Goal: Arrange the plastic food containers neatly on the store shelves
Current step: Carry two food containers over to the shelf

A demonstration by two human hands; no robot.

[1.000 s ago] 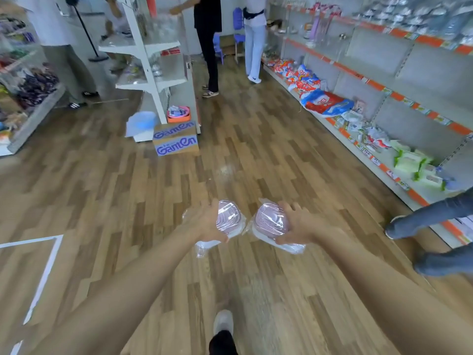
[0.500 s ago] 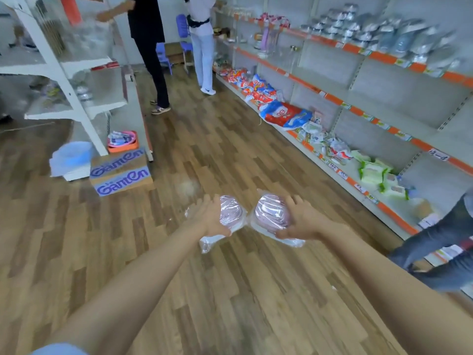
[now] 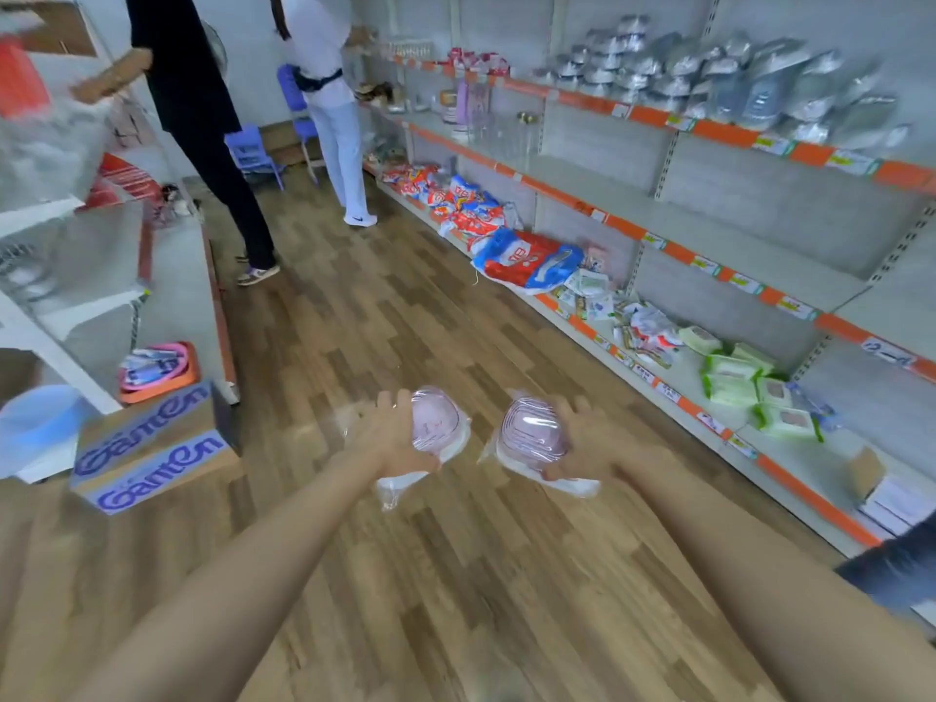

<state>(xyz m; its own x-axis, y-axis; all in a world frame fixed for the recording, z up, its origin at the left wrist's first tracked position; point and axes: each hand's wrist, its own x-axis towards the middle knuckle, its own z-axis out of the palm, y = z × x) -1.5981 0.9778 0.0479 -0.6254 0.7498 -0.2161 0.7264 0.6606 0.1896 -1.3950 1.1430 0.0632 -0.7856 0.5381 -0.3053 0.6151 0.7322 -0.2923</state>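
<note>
A: How are the arms posed?

B: Both forearms are stretched forward and slightly inward over the wooden floor (image 3: 385,306), at about the same height. The left hand (image 3: 390,438) is curled around the left container (image 3: 438,423), a pinkish round tub wrapped in clear plastic, with the fingers laid over its near and upper side. The right hand (image 3: 582,438) is wrapped the same way around the right container (image 3: 527,433), fingers spread over its right side.

A: Are the two containers touching?

B: No; a narrow gap is seen between them. Loose wrapping is seen hanging below each hand.

A: And where are they, relative to the shelves?

B: They are held in the air above the floor, apart from the wall shelves (image 3: 709,230) on the right, whose top shelf is stacked with silvery wrapped goods (image 3: 709,73). A cardboard box (image 3: 152,443) is seen on the floor to the left.
</note>
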